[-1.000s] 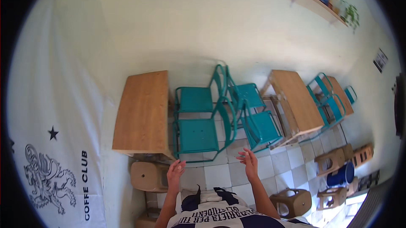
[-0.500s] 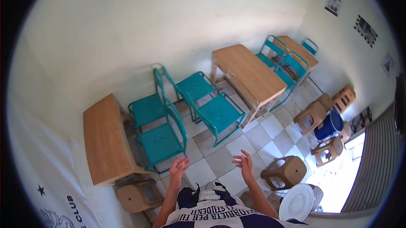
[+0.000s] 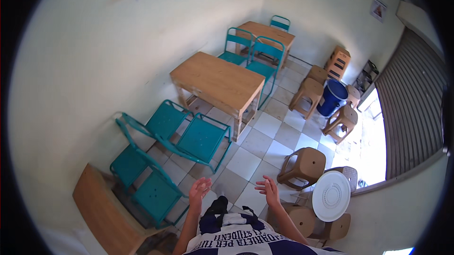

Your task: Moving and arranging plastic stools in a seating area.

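Observation:
My left hand point(image 3: 200, 190) is raised in front of me with its fingers apart and nothing in it. Opposite it, my right hand point(image 3: 268, 191) is also empty, fingers spread and partly bent. The hands face each other with a gap between them, above the tiled floor point(image 3: 243, 163). Nearest to my left hand is a teal metal chair point(image 3: 158, 196), and beyond it stands another teal chair point(image 3: 201, 137). A brown plastic stool point(image 3: 305, 166) is to the right of my right hand. Neither hand touches anything.
A wooden table point(image 3: 220, 80) stands mid-room, another wooden table point(image 3: 269, 34) behind it, and a third wooden table point(image 3: 101, 207) at lower left. A blue bucket point(image 3: 333, 96) sits among brown stools. A white round tabletop point(image 3: 331, 196) is near right, before a half-raised roller shutter point(image 3: 414, 103).
My view has turned to the right, so the chairs and tables shift left and more of the shutter side shows. Both hands stay raised, empty and apart.

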Available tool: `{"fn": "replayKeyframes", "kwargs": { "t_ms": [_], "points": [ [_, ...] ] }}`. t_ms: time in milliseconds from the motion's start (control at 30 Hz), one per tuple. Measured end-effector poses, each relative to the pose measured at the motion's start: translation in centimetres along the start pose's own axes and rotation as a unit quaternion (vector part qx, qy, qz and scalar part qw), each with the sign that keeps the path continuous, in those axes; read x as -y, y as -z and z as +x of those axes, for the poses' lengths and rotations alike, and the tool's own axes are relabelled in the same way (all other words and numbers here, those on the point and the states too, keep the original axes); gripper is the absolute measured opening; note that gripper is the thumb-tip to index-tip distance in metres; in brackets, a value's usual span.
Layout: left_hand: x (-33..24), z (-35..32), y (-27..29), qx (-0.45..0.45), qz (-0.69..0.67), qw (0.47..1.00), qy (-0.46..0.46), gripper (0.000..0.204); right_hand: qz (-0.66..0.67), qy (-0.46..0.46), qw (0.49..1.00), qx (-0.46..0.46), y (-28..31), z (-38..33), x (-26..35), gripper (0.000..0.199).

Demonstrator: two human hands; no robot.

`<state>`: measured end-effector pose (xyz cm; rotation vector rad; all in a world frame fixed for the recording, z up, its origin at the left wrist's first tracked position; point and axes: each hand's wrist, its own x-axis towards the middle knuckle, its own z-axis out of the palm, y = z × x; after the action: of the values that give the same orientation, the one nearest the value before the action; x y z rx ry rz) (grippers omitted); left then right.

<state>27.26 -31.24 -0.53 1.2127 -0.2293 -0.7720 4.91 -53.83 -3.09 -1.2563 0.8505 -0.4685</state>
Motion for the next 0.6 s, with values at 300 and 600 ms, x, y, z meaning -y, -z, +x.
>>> {"fn": "replayKeyframes", "kwargs": {
  "t_ms": [300,600],
  "points": [
    [-1.3,10.5,-1.4,0.059,0.017,0.998,0.018,0.044,0.026,0.017,0.998,-0.060,-2.2,5.7,3.6,0.045],
    [-3.8,19.8,-3.4,0.117,0.014,0.993,0.027,0.043,0.021,0.065,0.991,-0.112,-3.5,12.1,7.8,0.042]
  ]
}}
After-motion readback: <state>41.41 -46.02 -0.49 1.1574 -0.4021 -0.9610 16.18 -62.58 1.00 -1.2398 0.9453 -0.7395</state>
